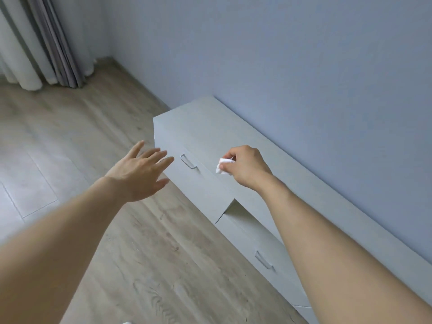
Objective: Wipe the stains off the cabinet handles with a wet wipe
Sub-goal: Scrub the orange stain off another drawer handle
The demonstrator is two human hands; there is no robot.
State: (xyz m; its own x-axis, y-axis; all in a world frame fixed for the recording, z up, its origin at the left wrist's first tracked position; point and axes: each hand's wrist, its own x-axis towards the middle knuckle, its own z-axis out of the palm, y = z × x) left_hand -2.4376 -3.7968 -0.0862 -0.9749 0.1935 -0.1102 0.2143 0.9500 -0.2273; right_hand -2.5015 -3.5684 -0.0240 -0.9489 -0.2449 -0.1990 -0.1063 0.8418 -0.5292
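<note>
A low pale grey cabinet (210, 127) runs along the wall. Its far front panel carries a slim metal handle (188, 162). A second metal handle (263, 260) sits on the nearer, set-back drawer front. My right hand (247, 168) hovers over the cabinet's top edge, to the right of the far handle, pinching a crumpled white wet wipe (223, 166). My left hand (142, 170) is spread open with fingers apart, its fingertips just left of the far handle and not touching it.
Wood-look flooring (93, 141) spreads to the left and front of the cabinet. Grey and white curtains (42, 43) hang in the far left corner. A plain bluish wall (280, 54) stands behind the cabinet.
</note>
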